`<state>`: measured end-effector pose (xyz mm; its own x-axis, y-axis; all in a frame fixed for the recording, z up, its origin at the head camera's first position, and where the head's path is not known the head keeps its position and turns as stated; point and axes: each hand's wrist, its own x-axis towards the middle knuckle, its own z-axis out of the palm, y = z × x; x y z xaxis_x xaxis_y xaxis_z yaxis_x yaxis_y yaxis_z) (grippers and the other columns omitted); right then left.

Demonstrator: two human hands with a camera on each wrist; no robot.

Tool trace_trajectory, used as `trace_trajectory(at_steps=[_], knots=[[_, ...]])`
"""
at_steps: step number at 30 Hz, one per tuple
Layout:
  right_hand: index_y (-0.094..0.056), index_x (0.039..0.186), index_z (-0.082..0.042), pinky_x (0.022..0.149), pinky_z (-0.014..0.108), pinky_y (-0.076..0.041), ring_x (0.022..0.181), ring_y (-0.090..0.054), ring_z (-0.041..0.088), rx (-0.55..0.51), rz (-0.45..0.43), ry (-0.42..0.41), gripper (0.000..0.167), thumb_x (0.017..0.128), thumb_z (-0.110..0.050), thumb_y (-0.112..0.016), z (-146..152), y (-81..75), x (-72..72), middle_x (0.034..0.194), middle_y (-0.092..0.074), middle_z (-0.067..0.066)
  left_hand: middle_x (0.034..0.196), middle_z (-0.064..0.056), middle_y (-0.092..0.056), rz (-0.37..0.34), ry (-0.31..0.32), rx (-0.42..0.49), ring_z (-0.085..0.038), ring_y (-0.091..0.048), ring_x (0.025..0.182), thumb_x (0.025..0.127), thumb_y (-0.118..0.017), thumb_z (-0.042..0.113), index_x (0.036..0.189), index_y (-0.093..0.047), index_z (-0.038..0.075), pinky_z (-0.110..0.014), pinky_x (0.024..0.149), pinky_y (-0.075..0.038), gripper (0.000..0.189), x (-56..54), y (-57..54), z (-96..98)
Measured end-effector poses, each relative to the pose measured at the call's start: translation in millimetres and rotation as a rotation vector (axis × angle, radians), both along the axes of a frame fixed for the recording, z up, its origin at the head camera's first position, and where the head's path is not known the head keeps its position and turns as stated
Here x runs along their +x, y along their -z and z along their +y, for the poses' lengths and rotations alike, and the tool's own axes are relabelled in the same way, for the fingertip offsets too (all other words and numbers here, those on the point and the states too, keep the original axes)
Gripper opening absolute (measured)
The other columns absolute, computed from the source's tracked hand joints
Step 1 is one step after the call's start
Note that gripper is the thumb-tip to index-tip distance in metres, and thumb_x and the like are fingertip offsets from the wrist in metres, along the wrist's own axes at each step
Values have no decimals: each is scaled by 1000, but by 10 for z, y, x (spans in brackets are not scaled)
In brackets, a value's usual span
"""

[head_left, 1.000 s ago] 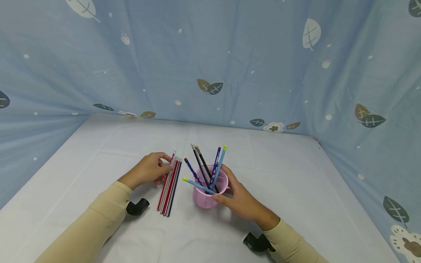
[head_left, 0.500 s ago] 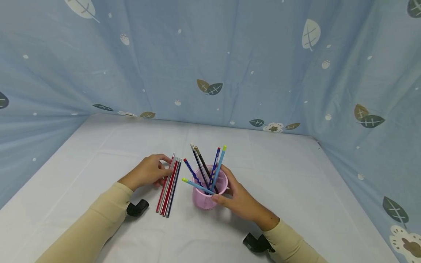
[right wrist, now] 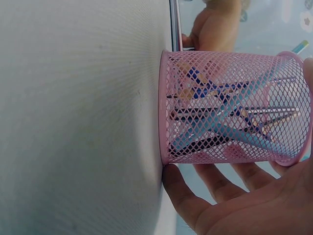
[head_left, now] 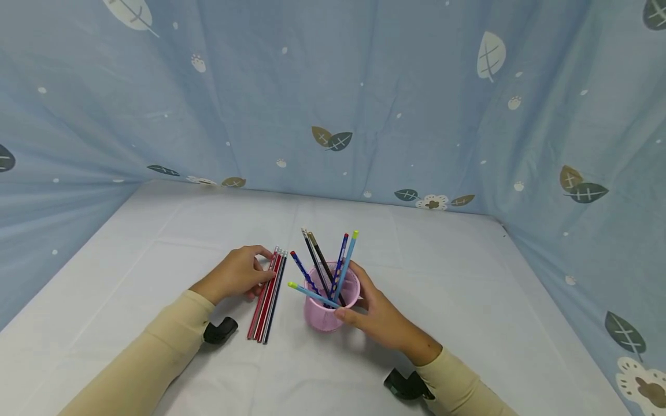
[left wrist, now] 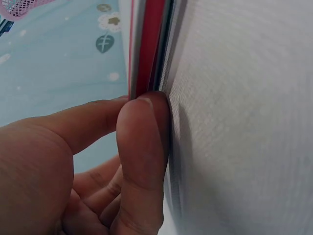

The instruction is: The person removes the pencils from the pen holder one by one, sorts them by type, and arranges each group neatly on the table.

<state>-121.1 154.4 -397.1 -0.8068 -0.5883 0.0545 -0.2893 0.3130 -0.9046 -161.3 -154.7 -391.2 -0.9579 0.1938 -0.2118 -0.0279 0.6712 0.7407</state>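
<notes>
Several pencils [head_left: 269, 300] in red, silver and dark blue lie side by side in a row on the white cloth. My left hand [head_left: 239, 274] pinches the row from its left side near the far ends. In the left wrist view the thumb [left wrist: 142, 142] is bent against the red and white pencils [left wrist: 146, 44], with the index finger behind them. To the right stands a pink mesh pencil cup [head_left: 318, 318] holding several blue, black and light-blue pencils [head_left: 346, 257]. My right hand [head_left: 382, 315] grips the cup from its right side, and in the right wrist view its fingers [right wrist: 186, 196] curl along the mesh [right wrist: 230, 142].
A white cloth [head_left: 447, 277] covers the table. Blue patterned curtains [head_left: 395, 104] rise at the back and sides. Black wrist devices [head_left: 221, 330] sit below both sleeves. The cup stands a short gap to the right of the pencil row.
The leftmost red pencil has slid toward me, so its end now lies closer to level with the others. My left hand has shifted slightly with it; the right hand and cup stay put.
</notes>
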Motion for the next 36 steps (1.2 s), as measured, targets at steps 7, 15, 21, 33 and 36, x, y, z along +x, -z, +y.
trace_trajectory(at_steps=[7,15,21,33,36], knots=[[-11,159,-35,109,58,-42,144,-39,35,-7,-3,-8,85,96,-32,-67,-3,-6,-5,164,-26,10,76,-7,-66,2,-3,-12,-14,-62,51,94,-69,16,135,-52,0,-30,51,-55,47,20,-16,8],[-11,158,-38,109,58,-42,144,-40,35,-4,-3,-4,84,96,-32,-68,-4,-8,-1,163,-27,9,79,-7,-67,-6,-7,-11,-14,-62,52,93,-70,17,136,-52,0,-30,51,-55,49,18,-12,10],[-11,157,-40,108,57,-43,143,-41,35,-3,-6,-5,84,95,-33,-68,-8,1,-1,163,-28,9,76,-8,-66,-7,-8,-4,-14,-62,51,93,-70,17,136,-51,-1,-30,51,-56,50,15,-4,-3],[-11,159,-35,108,58,-43,143,-41,36,-5,-8,-5,85,96,-32,-68,-3,6,0,163,-29,9,75,-1,-62,323,-40,-111,-13,-49,50,96,-68,27,121,-65,12,-27,48,-39,29,33,-83,99],[-11,158,-38,109,58,-43,143,-41,35,-2,-11,-2,85,95,-33,-68,-2,2,2,163,-28,8,78,0,-63,390,-58,-104,-13,-47,53,97,-67,28,116,-67,14,-26,47,-38,24,73,-142,165]])
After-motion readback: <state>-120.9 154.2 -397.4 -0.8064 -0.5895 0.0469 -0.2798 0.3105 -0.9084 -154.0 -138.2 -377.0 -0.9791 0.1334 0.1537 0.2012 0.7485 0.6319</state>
